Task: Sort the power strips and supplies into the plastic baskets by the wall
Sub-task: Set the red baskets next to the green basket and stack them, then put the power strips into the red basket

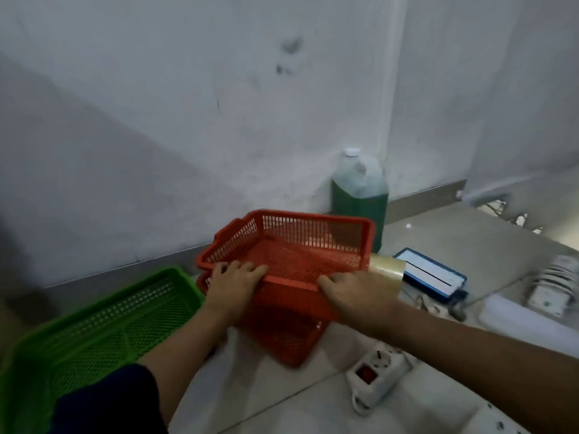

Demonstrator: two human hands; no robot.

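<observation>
A: What is seen at the centre?

B: An upper red basket [291, 245] is held at its near rim by both hands; it is tilted above a lower red basket [282, 330], which is partly covered by it. The left hand [233, 283] is placed at seven o'clock on the rim, fingers curled over the edge and grasping it; the right hand [354, 291] is placed at five o'clock, fingers bent over the rim, though how firmly they are closed cannot be told through the blur.

A: And around the baskets?

B: A green basket [103, 324] is set at eight o'clock from the red pair, just beside it on the floor [282, 399]; a white power strip [376, 377] with a red switch is laid at five o'clock, near the lower red basket but apart from it. A roll of clear tape [387, 270] is seen at three o'clock, touching or just beside the upper basket's corner; a blue-framed box [432, 274] is placed beyond it. A jug of green liquid [358, 195] is stood at one o'clock against the wall [156, 120]; more white strips [554, 286], blurred, are heaped at the far right.
</observation>
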